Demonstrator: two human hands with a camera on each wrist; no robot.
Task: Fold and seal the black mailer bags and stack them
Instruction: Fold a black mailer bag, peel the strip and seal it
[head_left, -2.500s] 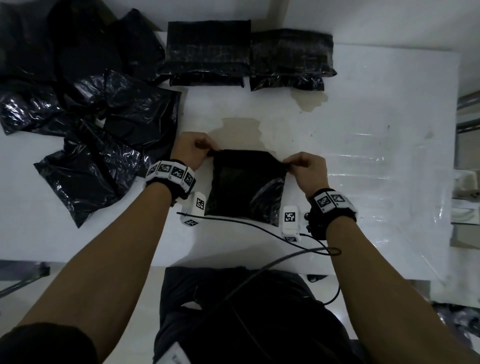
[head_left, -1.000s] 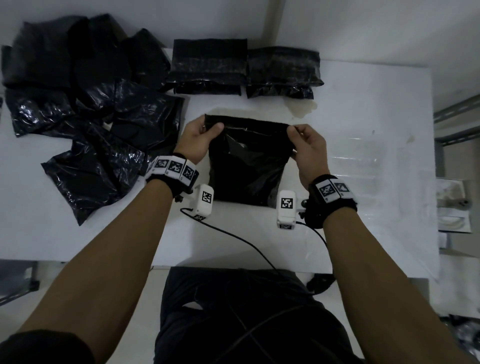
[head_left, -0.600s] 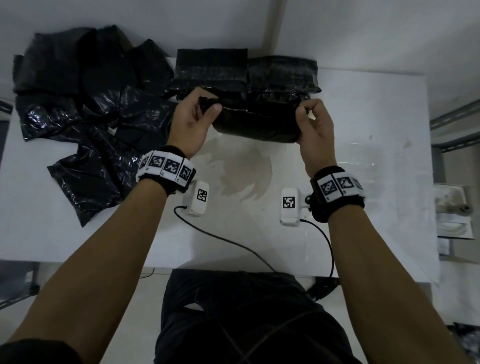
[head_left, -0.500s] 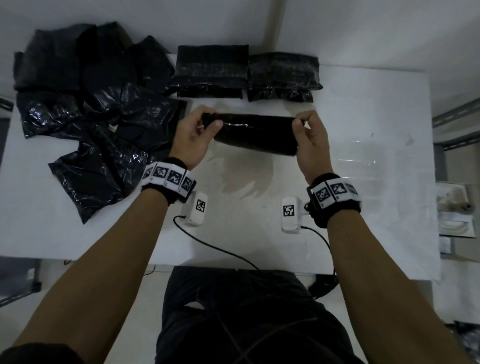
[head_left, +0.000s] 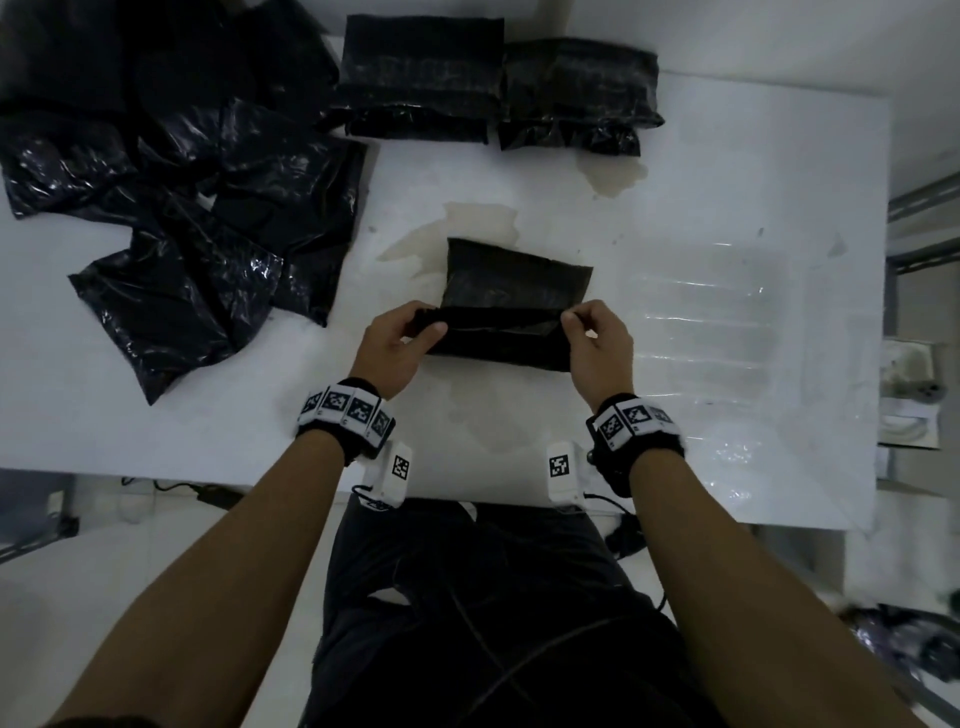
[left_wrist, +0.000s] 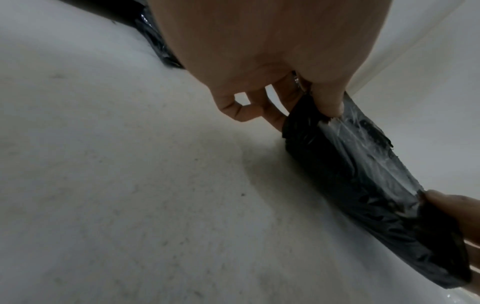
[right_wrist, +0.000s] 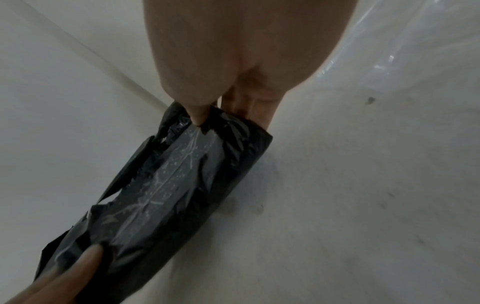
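Nearest the body: dark trousers, cables trailing over them. Both forearms reaching out over the near edge of the white surface, marker-tagged wristbands on each wrist, small white camera units hanging below.

Mailer bag lying on the surface, centre, just beyond the wrists. Black, glossy, crinkled plastic; near part rolled or folded over onto itself into a thick band, flat far part sticking out beyond the hands. Shiny strip running along the fold, seen from both wrist views; adhesive or just glare, cannot tell.

Left hand at the bag's left end, thumb on top, fingers curled under: grip pinching the folded edge. Little finger bent clear of the plastic. Right hand at the bag's right end, same pose mirrored, thumb tip pressed into the fold, grip pinching the plastic. Palms facing each other, band stretched between them.

Beyond the bag: brownish stain on the surface, touching the bag's far edge. Left of the bag, well apart: loose heap of crumpled black bags. Far edge, beyond the bag: two stacks of folded bags side by side, touching. Right of the bag: clear plastic film lying flat.
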